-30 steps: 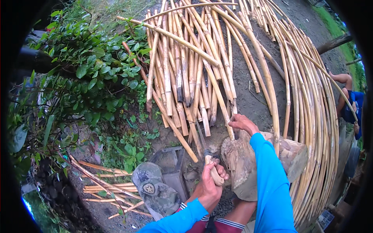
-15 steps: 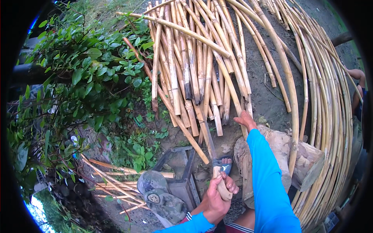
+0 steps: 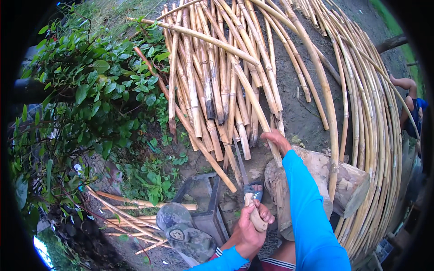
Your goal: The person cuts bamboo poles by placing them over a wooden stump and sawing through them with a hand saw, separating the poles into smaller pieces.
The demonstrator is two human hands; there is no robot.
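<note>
At left, green vines (image 3: 99, 90) fill the upper part of the frame, with short cut poles (image 3: 135, 221) below them. Next come a camouflage cap (image 3: 190, 239) and a dark stool frame (image 3: 217, 217) at lower centre-left. A heap of bamboo (image 3: 203, 63) lies at upper centre. At lower centre, your left hand (image 3: 251, 230) has its fingers closed around the wooden handle of a knife (image 3: 245, 180); the blade points up the frame, appearing narrower than half a second ago. Just right of centre, your right hand (image 3: 276, 141) now has its fingers bent around a bamboo pole (image 3: 254, 101), where half a second ago they reached out straighter. That pole slants down from the heap to the log (image 3: 352, 189) at lower right. Farther right, long poles (image 3: 366, 113) curve down the frame, and a person in blue (image 3: 413, 113) shows more than before.
</note>
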